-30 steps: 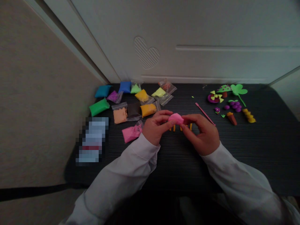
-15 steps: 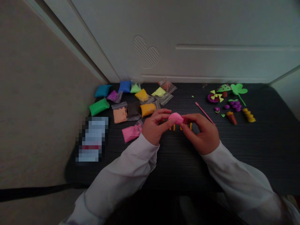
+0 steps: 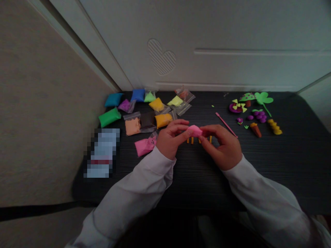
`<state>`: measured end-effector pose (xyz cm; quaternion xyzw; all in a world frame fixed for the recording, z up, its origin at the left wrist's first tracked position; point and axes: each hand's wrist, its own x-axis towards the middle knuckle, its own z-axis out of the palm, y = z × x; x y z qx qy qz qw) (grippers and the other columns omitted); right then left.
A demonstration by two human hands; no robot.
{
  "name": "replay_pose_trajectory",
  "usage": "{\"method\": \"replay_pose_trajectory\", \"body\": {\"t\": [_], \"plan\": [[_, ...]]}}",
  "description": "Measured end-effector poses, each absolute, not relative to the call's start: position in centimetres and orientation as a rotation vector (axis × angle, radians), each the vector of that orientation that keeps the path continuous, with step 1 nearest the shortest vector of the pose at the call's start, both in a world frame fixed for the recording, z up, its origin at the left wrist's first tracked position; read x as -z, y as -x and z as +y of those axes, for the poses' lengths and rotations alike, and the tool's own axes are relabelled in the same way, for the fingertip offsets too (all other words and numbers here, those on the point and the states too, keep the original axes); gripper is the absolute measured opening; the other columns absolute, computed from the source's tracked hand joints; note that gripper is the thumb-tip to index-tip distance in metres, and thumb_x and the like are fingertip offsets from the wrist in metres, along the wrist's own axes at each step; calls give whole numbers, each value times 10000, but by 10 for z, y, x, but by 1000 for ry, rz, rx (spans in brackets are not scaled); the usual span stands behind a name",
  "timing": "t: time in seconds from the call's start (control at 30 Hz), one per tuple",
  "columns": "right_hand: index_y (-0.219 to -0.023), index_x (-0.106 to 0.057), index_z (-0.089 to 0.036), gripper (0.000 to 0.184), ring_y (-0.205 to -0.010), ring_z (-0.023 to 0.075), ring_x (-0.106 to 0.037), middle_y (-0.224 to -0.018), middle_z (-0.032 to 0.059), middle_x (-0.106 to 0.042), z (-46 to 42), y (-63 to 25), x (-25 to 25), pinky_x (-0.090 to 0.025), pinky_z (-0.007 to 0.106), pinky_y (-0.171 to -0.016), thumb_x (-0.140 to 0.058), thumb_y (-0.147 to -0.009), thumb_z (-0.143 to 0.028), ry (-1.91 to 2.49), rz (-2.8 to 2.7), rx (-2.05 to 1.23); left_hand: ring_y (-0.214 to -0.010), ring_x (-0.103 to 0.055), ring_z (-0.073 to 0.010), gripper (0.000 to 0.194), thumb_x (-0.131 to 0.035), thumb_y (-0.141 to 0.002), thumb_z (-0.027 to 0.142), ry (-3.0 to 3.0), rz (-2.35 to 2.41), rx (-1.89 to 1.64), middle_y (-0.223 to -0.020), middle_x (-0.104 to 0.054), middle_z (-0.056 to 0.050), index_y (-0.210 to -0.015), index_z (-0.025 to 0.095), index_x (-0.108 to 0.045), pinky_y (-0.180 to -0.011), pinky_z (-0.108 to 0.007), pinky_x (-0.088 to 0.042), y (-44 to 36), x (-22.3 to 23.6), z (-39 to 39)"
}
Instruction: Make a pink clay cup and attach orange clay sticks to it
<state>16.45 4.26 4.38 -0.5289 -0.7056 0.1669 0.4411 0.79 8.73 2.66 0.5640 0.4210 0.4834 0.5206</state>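
Between both hands, above the dark table (image 3: 196, 179), is a flattened piece of pink modelling clay (image 3: 196, 130). My left hand (image 3: 171, 139) pinches its left side with thumb and fingers. On the right edge, the thumb and fingertips of my right hand (image 3: 222, 146) are closed. Just below the clay lie several short orange-yellow clay strips (image 3: 192, 140), partly hidden by the fingers. A pink modelling tool (image 3: 226, 124) lies past my right hand. Close to my left wrist is a bag of pink clay (image 3: 144, 146).
Several bags of coloured clay, among them a green one (image 3: 110, 117) and a black one (image 3: 148, 122), lie at the left. A phone-like device (image 3: 102, 153) is blurred out. Clay models, including a clover (image 3: 263, 99) and grapes (image 3: 260, 115), stand at the right. A white panel (image 3: 232, 69) rises behind.
The pink clay has changed outline slightly between the fingers, looking a little more angular at its top. Both hands stay almost where they were.
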Motion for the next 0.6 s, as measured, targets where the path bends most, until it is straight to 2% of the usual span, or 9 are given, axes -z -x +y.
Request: {"method": "replay_pose_trajectory", "body": {"t": [0.27,0.43,0.6], "plan": [[-950,-563,-210,193,-770,152,-588,-904,45,-590,41,-162,-40,-516,320,-698,-565,-757,-200,1251,-1630,-566,-983,-533,-174,100,-672,-662,267,-1380,996,-1154,-985,-603,-25,-756,247,-698,-826,-315,-429,-8,-28,87],[-943,-565,-204,178,-757,147,-580,-883,43,-594,42,-163,-42,-512,319,-691,-565,-765,-193,1288,-1649,-545,-982,-528,-163,105,-669,-669,254,-1538,1006,-1182,-985,-600,-23,-771,248,-695,-894,-315,-391,-7,-30,84],[-951,-566,-186,187,-772,144,-568,-895,49,-588,40,-163,-43,-502,317,-706,-561,-766,-168,1283,-1681,-537,-953,-535,-141,75,-656,-687,253,-1566,1013,-1191,-965,-591,-16,-753,245,-690,-889,-292,-389,-7,-29,84]]}}
